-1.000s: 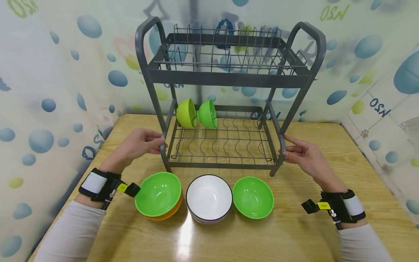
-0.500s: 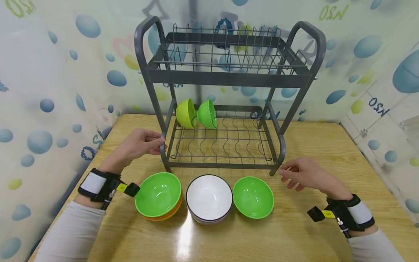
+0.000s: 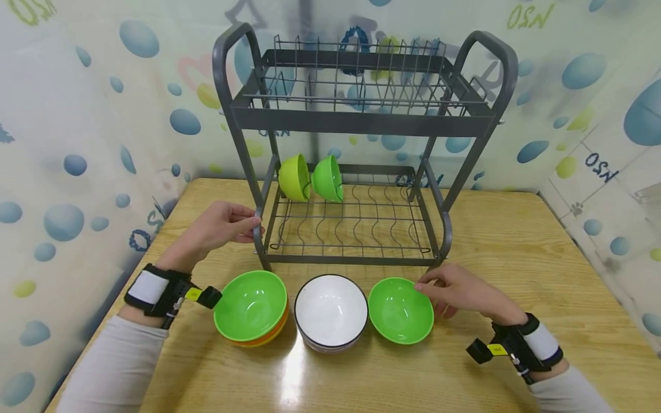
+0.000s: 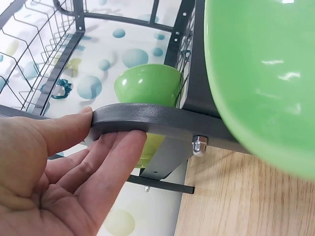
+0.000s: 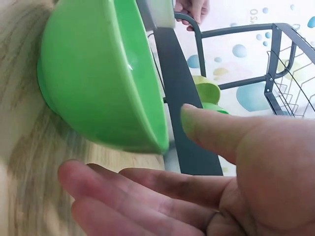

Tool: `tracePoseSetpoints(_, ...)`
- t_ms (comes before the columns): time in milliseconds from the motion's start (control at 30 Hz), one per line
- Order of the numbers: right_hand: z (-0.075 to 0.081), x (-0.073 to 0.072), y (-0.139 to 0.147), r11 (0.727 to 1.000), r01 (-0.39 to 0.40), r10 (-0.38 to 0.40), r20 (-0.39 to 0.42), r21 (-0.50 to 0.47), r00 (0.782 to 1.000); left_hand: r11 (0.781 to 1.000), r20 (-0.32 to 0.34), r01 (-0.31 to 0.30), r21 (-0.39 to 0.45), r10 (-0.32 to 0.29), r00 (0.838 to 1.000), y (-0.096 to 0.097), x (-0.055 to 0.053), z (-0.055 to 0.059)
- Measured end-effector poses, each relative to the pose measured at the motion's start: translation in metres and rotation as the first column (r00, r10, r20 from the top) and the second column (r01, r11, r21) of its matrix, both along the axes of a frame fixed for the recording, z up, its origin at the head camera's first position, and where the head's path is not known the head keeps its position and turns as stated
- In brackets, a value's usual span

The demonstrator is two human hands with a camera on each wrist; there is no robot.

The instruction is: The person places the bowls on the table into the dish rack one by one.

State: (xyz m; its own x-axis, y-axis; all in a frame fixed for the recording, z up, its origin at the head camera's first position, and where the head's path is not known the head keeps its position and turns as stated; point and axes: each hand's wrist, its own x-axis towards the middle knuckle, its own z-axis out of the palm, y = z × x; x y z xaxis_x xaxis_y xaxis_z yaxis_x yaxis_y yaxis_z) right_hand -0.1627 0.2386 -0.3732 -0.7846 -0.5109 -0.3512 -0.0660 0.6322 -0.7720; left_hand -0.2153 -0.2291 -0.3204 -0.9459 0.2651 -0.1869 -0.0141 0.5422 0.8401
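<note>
My left hand pinches the lower curved side bar of a grey two-tier dish rack, thumb on one side and fingers on the other, as the left wrist view shows. At the right, my right hand is at the rim of a single green bowl on the table. In the right wrist view its thumb is over the rim side and its fingers spread below the bowl's outer wall, with a gap between. A yellow-green bowl and a green bowl stand on edge in the rack's lower tier.
In front of the rack on the wooden table stand a stack topped by a green bowl over orange ones and a stack of white dark-rimmed bowls. A patterned wall covering rises behind and at both sides.
My right hand has let go of the rack's right side bar and moved down and left to the rim of the right green bowl. The left hand has stayed on the rack.
</note>
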Motion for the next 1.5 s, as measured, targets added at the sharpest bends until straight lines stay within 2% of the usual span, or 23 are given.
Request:
tracePoseSetpoints(267,-0.007,0.0,-0.009,0.999,-0.023,0.023,0.021,0.023,1.0,1.0,0.007,-0.004,0.006,0.003,1.0,-0.001,-0.001,-0.001)
tracePoseSetpoints(467,-0.008,-0.002,-0.013,0.997,-0.076,0.076,-0.007,0.016,0.997,1.0,0.011,-0.002,0.011,0.002,1.0,-0.001,-0.001,-0.001)
tracePoseSetpoints(967,-0.005,-0.002,-0.014,0.992,-0.11,0.116,-0.083,0.066,0.99,1.0,0.009,-0.009,0.011,0.009,1.0,0.0,0.0,-0.002)
tracePoseSetpoints(1367,0.018,-0.001,-0.01,0.998,-0.065,0.066,-0.115,0.009,0.991,1.0,-0.007,-0.004,-0.01,0.004,1.0,-0.001,0.0,0.001)
tracePoseSetpoints(1500,0.025,-0.002,-0.007,0.999,-0.051,0.049,-0.126,-0.008,0.991,0.998,-0.031,-0.005,-0.063,0.003,1.0,0.001,0.001,0.003)
